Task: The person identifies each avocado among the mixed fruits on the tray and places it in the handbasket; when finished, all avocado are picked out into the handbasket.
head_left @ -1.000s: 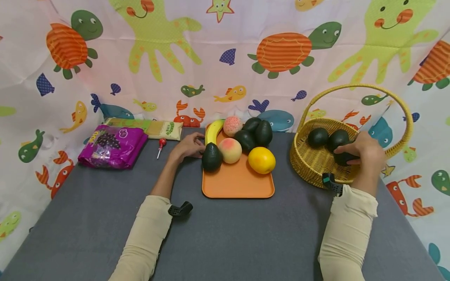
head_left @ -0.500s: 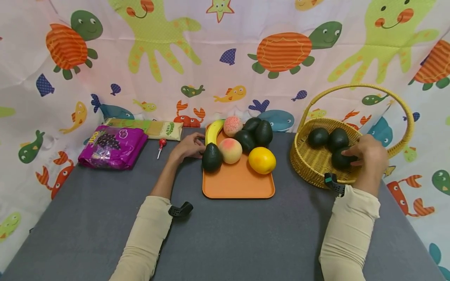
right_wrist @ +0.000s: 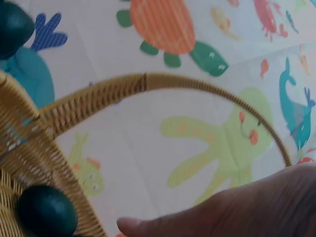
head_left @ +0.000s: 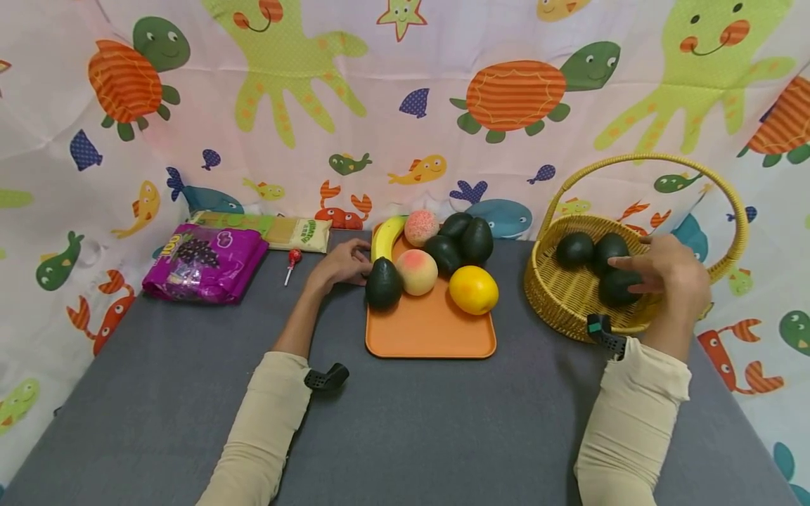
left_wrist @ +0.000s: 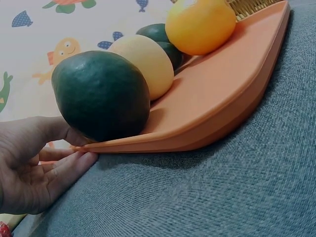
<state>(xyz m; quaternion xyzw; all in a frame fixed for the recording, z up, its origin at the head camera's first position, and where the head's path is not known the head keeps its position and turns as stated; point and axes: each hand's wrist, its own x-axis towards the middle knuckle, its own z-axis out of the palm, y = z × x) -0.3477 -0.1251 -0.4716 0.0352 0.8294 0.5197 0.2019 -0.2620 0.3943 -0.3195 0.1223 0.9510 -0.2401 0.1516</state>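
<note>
In the head view an orange tray [head_left: 430,334] carries a dark green avocado [head_left: 383,284], a banana, peaches, a yellow fruit [head_left: 473,289] and more avocados. My left hand [head_left: 344,264] pinches the tray's left rim beside the near avocado; the left wrist view has the thumb over the rim and fingers under it. At the right stands a yellow wicker basket [head_left: 549,303] with avocados inside. Above its right side is my right hand [head_left: 678,273], thumb and fingers apart, just off the nearest avocado [head_left: 617,287]. In the right wrist view, only part of that hand shows, below the basket handle [right_wrist: 197,85].
Left of the tray lie a purple grape-print bag [head_left: 204,263], a flat beige-and-green packet [head_left: 297,234] and a red lollipop [head_left: 293,261]. A cartoon-printed cloth [head_left: 380,77] hangs directly behind the grey tabletop [head_left: 455,429].
My right hand has let go of an avocado in the basket and drawn back to the right, its fingers spreading. The left hand keeps its place at the tray.
</note>
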